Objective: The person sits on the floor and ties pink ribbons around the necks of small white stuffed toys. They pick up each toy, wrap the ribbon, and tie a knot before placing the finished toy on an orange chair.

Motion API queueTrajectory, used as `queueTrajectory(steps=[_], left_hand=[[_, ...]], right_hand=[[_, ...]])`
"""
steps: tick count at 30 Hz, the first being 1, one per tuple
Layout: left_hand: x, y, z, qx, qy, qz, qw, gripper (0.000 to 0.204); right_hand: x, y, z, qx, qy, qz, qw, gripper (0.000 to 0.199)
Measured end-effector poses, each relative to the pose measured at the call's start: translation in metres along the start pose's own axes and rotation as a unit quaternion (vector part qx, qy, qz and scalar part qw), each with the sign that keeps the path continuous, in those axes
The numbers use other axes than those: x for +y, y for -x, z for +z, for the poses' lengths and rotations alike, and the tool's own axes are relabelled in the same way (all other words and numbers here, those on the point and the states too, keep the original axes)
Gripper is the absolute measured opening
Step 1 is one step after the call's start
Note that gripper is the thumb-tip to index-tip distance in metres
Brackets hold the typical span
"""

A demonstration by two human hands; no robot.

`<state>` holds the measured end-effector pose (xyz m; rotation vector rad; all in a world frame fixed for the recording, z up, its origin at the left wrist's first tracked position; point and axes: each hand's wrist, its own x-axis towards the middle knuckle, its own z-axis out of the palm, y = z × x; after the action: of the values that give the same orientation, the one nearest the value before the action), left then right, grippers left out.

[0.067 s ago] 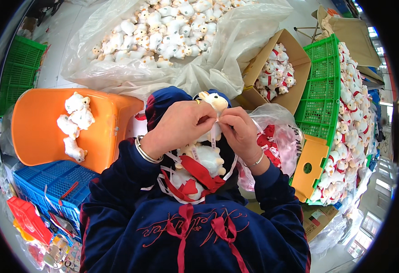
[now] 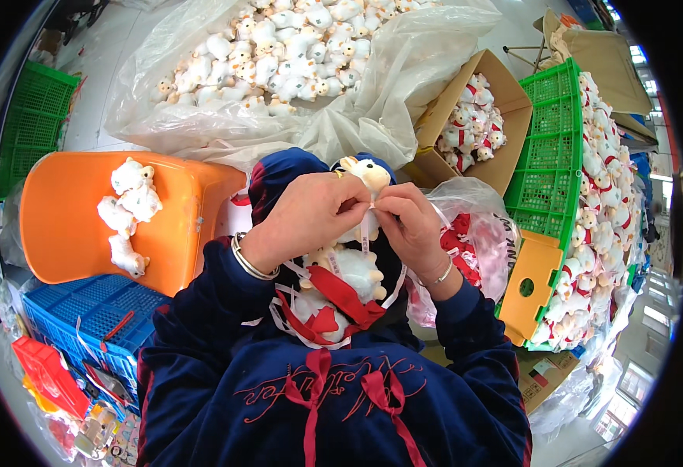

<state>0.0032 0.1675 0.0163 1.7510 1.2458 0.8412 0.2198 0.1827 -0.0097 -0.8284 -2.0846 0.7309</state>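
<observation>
Head view, looking down over the lap. Both hands raised close together in front of the chest, fingertips meeting at a small cream plush animal (image 2: 363,177). Left hand (image 2: 304,216) curled, thumb and forefinger pinched at the toy's neck; silver bangle on that wrist. Right hand (image 2: 410,226) likewise pinched, fingertips touching a thin white ribbon (image 2: 365,233) that hangs down from the toy just below its head. The two hands nearly touch each other at the pinch point. Toy's head pokes up above the fingers, upright, facing away.

Below the hands, in the lap: a loose heap of white and red ribbons (image 2: 333,307) with another pale plush body partly buried in it. Dark blue sweatshirt with red drawstrings fills the lower frame.

Surroundings: orange plastic chair (image 2: 61,226) at left, three white plush toys (image 2: 127,214) lying on its seat. Blue crate (image 2: 84,311) just below the chair. Large clear plastic bag (image 2: 201,117) spread ahead, full of white plush toys. Cardboard box (image 2: 505,101) at upper right holding toys with red scarves. Green crate (image 2: 555,156) beside it, with more red-scarfed toys piled along the far right. Clear bag of red ribbon pieces (image 2: 474,233) just right of the right wrist.
</observation>
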Motion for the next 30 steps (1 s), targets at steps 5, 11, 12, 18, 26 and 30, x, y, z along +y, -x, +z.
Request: queueTrajectory(steps=[5, 11, 12, 18, 26, 30], left_hand=[[0.0, 0.002, -0.001, -0.005, 0.011, -0.021, 1.0, 0.01], [-0.003, 0.0, -0.006, -0.028, 0.061, -0.025, 0.997, 0.013], [-0.003, -0.001, -0.007, -0.029, 0.063, -0.02, 0.997, 0.014], [-0.001, -0.006, -0.011, -0.058, 0.061, -0.018, 0.996, 0.015], [-0.003, -0.008, -0.015, -0.088, -0.013, 0.005, 0.996, 0.016], [0.002, -0.006, -0.011, -0.074, -0.054, -0.004, 0.996, 0.011]], right_hand=[[-0.007, -0.001, -0.001, -0.006, 0.009, 0.022, 1.0, 0.021], [-0.008, -0.003, 0.001, 0.0, 0.018, 0.009, 1.0, 0.023], [-0.006, -0.002, 0.002, 0.003, 0.019, 0.004, 1.0, 0.024], [-0.001, 0.002, 0.008, 0.022, 0.017, -0.011, 1.0, 0.026], [0.0, 0.001, 0.008, 0.01, 0.016, -0.026, 0.999, 0.026], [-0.006, -0.001, 0.002, -0.005, 0.019, -0.014, 1.0, 0.027]])
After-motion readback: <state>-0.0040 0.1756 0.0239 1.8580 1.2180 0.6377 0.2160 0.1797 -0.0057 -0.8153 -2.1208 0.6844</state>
